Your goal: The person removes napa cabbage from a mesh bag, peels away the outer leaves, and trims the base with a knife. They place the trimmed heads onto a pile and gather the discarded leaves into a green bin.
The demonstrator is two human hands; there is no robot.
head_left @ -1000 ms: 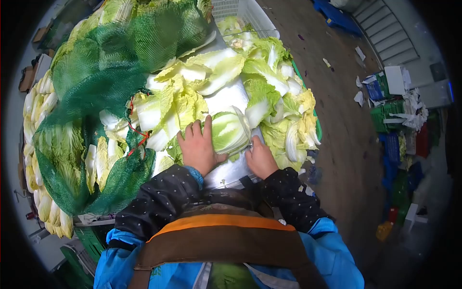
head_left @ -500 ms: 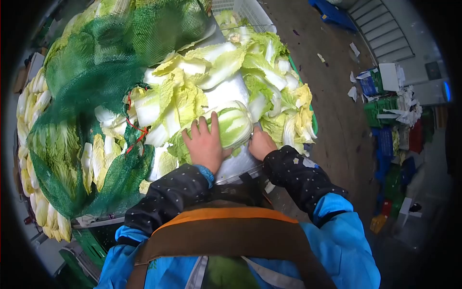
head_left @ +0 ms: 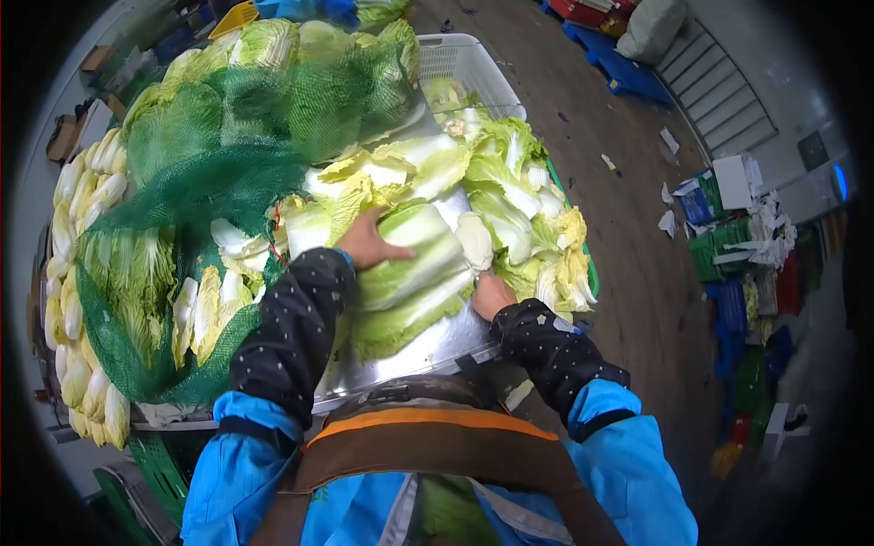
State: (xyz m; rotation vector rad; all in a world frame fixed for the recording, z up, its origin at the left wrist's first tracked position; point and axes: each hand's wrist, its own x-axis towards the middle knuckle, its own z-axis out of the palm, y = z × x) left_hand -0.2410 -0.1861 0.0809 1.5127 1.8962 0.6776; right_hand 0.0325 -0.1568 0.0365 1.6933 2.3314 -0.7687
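Note:
A napa cabbage lies on its side on the metal worktop, its pale round base to the right. A green outer leaf hangs out along its near side. My left hand holds the leafy end from the far left, thumb over the top and fingers partly hidden. Close by the base, my right hand is closed; what it grips is hidden. Loose trimmed leaves are heaped just beyond the cabbage.
Green mesh netting covers cabbages at the left and back. Stacked cabbages line the far left. A white crate stands behind, and more leaves lie along the right side. Blue pallets and crates are farther off.
My left hand has shifted left and back from the cabbage's middle to its leafy end. The cabbage has turned, showing its base, and an outer leaf now spreads out. My right hand stays by the base.

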